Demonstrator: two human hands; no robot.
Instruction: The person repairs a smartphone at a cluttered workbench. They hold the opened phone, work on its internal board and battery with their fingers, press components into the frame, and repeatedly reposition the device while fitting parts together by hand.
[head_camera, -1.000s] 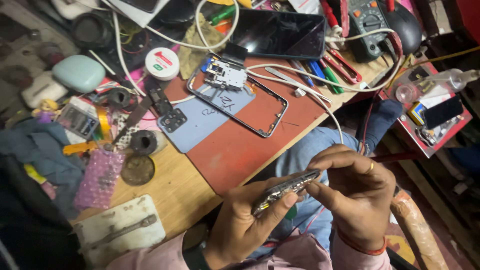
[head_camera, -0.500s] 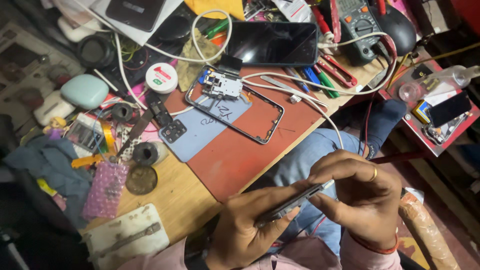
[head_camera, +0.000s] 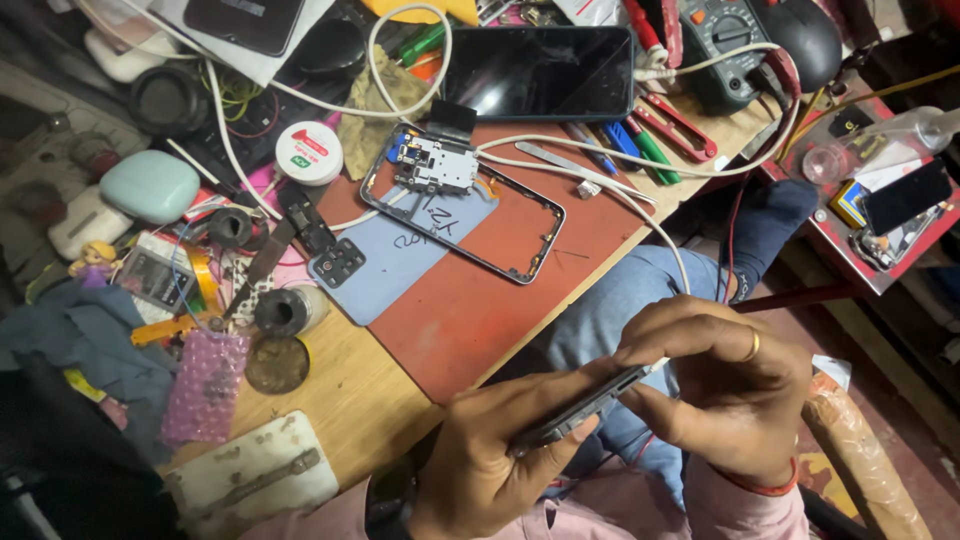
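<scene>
Low in the frame, left hand (head_camera: 490, 455) and right hand (head_camera: 725, 395) curled, pinching a thin dark phone (head_camera: 580, 410) edge-on (fingers bent).

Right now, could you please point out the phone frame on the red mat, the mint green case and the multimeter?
Phone frame (head_camera: 520, 262), head view, lower metal rim.
Mint green case (head_camera: 150, 186), head view, lid centre.
Multimeter (head_camera: 722, 32), head view, dial.

Left hand (head_camera: 490, 455): near centre, palm up, fingers curled, thumb pressed along top of thin dark phone part (head_camera: 585, 405), gripping its near-left end. Right hand (head_camera: 725, 395): just right of left, knuckles up, fingers bent, fingertips pinching far-right end of same part. Ring on one right finger. Both wrists in pink sleeves.
</scene>
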